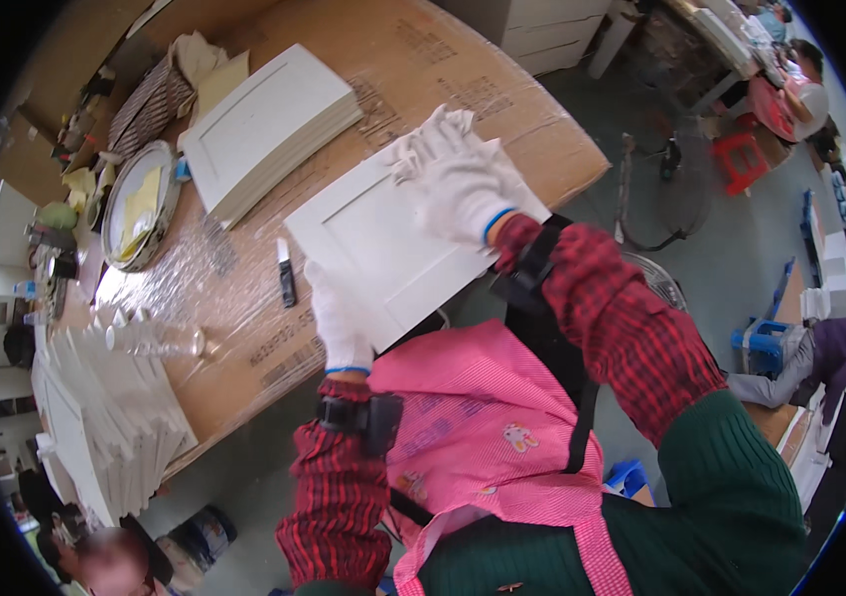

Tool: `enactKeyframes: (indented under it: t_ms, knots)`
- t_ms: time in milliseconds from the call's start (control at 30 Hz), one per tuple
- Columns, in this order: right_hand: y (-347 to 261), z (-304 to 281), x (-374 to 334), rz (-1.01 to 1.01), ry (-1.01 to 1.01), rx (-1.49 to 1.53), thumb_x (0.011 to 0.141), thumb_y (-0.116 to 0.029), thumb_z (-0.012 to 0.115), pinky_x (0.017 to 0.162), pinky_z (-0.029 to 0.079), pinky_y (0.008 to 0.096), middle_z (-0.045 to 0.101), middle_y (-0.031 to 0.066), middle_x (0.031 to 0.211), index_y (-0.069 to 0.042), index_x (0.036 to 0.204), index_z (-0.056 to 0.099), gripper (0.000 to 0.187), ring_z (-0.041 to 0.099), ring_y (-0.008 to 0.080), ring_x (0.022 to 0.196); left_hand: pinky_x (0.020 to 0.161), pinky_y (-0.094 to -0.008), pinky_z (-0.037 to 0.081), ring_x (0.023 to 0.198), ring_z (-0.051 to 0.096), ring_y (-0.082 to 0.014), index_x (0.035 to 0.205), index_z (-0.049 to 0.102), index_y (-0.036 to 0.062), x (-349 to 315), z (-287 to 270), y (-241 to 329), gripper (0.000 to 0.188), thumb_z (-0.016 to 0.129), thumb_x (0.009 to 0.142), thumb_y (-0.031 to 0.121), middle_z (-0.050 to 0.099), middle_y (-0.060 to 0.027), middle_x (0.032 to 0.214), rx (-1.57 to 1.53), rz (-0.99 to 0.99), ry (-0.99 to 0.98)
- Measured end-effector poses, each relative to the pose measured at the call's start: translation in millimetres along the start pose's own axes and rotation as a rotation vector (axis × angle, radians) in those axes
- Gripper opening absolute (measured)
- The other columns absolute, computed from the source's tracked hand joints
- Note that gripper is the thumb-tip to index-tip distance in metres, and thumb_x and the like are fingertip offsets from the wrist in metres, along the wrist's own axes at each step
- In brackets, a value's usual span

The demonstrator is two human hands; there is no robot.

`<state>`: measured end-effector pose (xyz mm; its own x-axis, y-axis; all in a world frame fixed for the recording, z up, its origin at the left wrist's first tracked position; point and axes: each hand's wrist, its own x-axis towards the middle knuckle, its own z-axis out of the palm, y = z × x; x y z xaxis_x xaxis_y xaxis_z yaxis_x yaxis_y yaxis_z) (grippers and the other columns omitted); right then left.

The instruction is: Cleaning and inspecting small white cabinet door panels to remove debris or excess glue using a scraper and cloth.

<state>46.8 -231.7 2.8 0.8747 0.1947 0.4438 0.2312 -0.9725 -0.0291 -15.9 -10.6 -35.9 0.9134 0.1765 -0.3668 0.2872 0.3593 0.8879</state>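
The gloved right hand (pixel 463 199) hides part of the white panel (pixel 373 253), the person at lower left (pixel 113 564) is blurred and cut off, and the far-left clutter (pixel 54 243) is too small to tell

panel (pixel 383 243): smooth, matt | gloved hands (pixel 458 202): matt cloth | tabletop (pixel 175 276): cardboard under glossy film | apron (pixel 483 382): cloth

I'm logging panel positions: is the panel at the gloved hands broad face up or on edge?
Broad face up: the white panel shows its recessed middle and border to the view from above.
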Motion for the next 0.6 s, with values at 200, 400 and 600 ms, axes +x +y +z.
enactKeyframes:
  t_ms: [200,400,600]
  knots:
    - [-113,18,-10,-0.108,0.158,0.411,0.095,-0.036,0.056,0.121,0.03,0.0442,0.059,0.0213,0.134,-0.009,0.119,0.065,0.038,0.047,0.0377,0.139,0.119,-0.0376,0.036,0.144,0.044,-0.0249,0.159,0.035,0.0047,3,11,-5,0.09,0.03,0.102,0.075,0.046,-0.0093,0.158,-0.203,0.033,-0.137]
    - [-62,-17,-59,-0.109,-0.186,1.109,0.088,-0.03,0.064,0.09,0.051,0.0428,0.072,0.0105,0.103,-0.011,0.093,0.072,0.022,0.068,0.0297,0.094,0.116,-0.0348,0.039,0.139,0.048,-0.0233,0.157,0.038,0.0027,16,-11,-5,0.093,0.026,0.101,0.077,0.051,-0.01,0.152,-0.049,-0.151,-0.178]
    - [71,-63,-74,-0.268,-0.046,0.334,0.068,-0.03,0.072,0.074,0.055,0.0362,0.075,-0.0006,0.092,-0.022,0.082,0.076,0.016,0.07,0.0225,0.09,0.115,-0.0338,0.038,0.139,0.047,-0.022,0.158,0.035,0.0018,-4,9,7,0.09,0.026,0.104,0.073,0.047,-0.0096,0.155,0.072,-0.044,-0.058]
